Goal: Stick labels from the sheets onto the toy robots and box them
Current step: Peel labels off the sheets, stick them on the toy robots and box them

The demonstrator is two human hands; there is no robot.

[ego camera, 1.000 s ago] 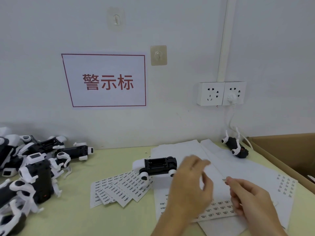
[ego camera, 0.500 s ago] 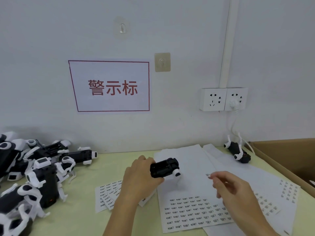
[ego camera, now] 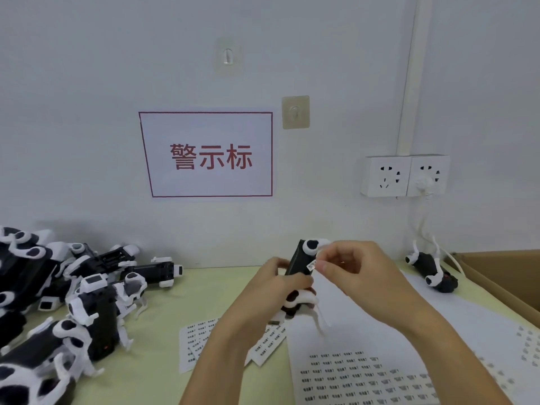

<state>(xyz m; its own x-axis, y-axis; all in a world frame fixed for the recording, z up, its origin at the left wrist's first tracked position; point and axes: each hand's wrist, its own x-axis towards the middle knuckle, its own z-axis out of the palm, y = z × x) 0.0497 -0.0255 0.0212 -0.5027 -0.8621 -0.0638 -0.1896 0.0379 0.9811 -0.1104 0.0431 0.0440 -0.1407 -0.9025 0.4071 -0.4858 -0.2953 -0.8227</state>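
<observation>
1. At centre of the table (ego camera: 163, 287), left hand (ego camera: 274, 287) grips a toy robot (ego camera: 301, 264), holding it upright off the surface, fingers curled round its black body.
2. Right hand (ego camera: 347, 270) pinches a small label (ego camera: 311, 266) between thumb and forefinger, label touching the robot's side.
3. Label sheet (ego camera: 359, 372) lies at 6 o'clock under the hands, rows of labels on its lower part.
4. More label strips (ego camera: 201, 334) fan out at 7 o'clock, partly under the left forearm.
5. Pile of black-and-white robots (ego camera: 76, 290) at 9 o'clock.
6. One robot (ego camera: 432, 270) lies alone at 3 o'clock, near the cardboard box (ego camera: 502, 273) at the right edge.
7. Wall at 12 o'clock: red-bordered sign (ego camera: 209, 154), double socket (ego camera: 404, 175) at 2 o'clock.
</observation>
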